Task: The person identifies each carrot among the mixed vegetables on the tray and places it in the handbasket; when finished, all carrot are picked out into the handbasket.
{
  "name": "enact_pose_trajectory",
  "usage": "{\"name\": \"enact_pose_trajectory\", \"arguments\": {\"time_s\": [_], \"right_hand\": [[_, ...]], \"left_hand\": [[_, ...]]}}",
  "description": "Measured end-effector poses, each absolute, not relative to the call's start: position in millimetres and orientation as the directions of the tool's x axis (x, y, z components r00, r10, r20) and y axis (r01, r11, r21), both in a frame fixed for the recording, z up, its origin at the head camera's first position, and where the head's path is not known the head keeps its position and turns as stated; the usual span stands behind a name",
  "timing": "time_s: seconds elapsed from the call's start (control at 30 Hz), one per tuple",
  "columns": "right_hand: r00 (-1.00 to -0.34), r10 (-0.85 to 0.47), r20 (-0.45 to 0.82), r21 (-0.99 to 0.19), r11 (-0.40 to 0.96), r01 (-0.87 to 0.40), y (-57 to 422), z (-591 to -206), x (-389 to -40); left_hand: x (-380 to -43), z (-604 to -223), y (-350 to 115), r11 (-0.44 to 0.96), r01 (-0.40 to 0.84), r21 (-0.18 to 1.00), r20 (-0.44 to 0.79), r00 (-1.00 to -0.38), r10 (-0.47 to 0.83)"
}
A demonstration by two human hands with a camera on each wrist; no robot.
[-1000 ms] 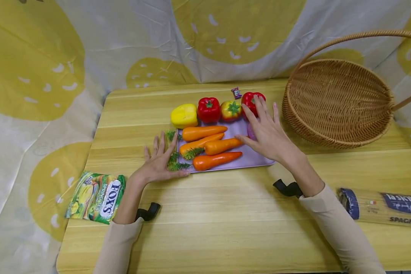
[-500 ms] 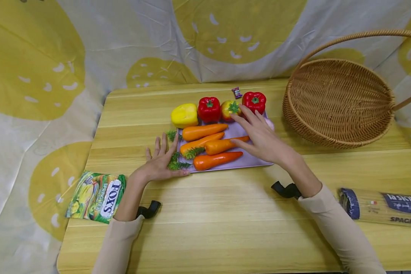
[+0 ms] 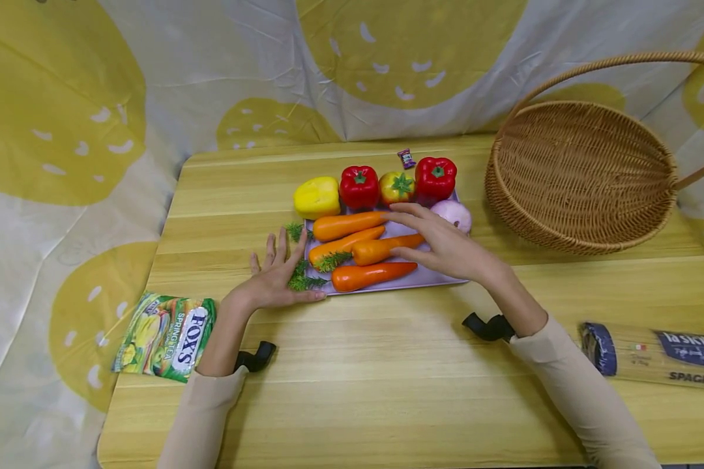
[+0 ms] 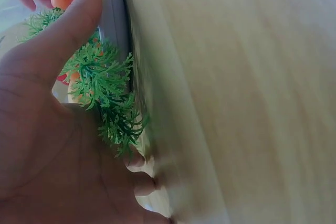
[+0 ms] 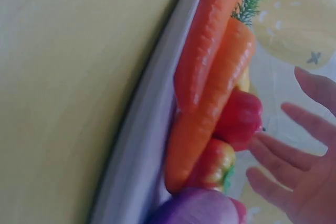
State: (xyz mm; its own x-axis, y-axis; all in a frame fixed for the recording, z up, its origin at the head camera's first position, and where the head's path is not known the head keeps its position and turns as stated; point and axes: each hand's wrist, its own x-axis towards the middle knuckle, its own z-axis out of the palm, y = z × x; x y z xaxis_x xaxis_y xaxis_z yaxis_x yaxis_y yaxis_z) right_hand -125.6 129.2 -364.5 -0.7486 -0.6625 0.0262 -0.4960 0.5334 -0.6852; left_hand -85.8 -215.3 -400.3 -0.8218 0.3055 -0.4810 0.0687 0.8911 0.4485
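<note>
A lilac tray (image 3: 440, 277) carries several carrots (image 3: 372, 276), two red bell peppers (image 3: 360, 187), a yellow bell pepper (image 3: 317, 198), a red-and-yellow tomato-like vegetable (image 3: 392, 192) and a purple onion (image 3: 454, 215). My left hand (image 3: 265, 281) spreads its fingers at the tray's left side, beside the green carrot tops (image 4: 97, 74), its thumb at the near-left corner. Above the carrots' pointed ends hovers my right hand (image 3: 446, 246), fingers loosely extended and holding nothing. In the right wrist view, its fingers (image 5: 270, 184) are apart from the vegetables.
A wicker basket (image 3: 581, 176) with a tall handle stands at the back right. A small wrapped candy (image 3: 407, 159) lies behind the tray. The green candy bag (image 3: 164, 335) is at the left, a spaghetti pack (image 3: 657, 355) at the right. Patterned cloth (image 3: 182, 65) hangs behind the table.
My right hand has drawn back from the right-hand red pepper toward the near left, over the carrots, uncovering that pepper and the onion. The left hand stays in place.
</note>
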Motion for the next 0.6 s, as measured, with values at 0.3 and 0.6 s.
{"name": "enact_pose_trajectory", "arguments": {"time_s": [0.3, 0.6], "right_hand": [[-0.675, -0.735, 0.063, -0.790, 0.377, -0.484, 117.2, -386.5, -136.4], [-0.668, -0.744, 0.020, -0.804, 0.385, -0.453, 106.3, -391.2, -143.2]], "left_hand": [[-85.5, -398.8, -215.2, 0.893, 0.067, 0.444, -0.486, -0.819, 0.304], [-88.0, -409.1, -219.6, 0.881, 0.053, 0.471, -0.483, -0.820, 0.307]]}}
